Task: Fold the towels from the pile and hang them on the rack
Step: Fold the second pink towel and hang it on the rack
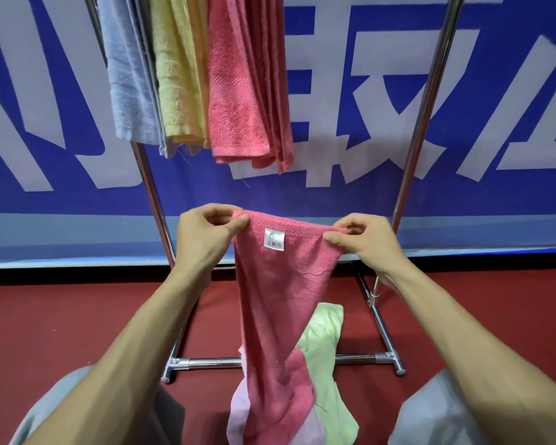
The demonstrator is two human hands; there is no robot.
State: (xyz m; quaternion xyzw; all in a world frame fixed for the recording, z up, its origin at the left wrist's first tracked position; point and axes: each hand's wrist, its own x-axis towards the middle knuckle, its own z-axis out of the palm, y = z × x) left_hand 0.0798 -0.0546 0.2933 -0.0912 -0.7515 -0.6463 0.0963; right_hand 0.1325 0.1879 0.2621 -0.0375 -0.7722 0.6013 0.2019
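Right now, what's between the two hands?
In the head view, the top edge of the pink towel spans from the left hand to the right hand, both pinching its corners. A white label sits midway.

One view only, from the person's head, facing forward and tilted down. It is a wide-angle lens: the rack (427, 130) uprights bow outward toward 11 and 1 o'clock. Both forearms enter from 7 and 5 o'clock and converge near centre, where the left hand (206, 232) and right hand (363, 242) sit close to the lens. The knees fill the bottom corners. The floor (61, 316) takes the lower half, the banner (350, 123) the upper half, farther off behind the rack. The rack's top rail lies beyond the 12 o'clock edge. No second view shares the scene.
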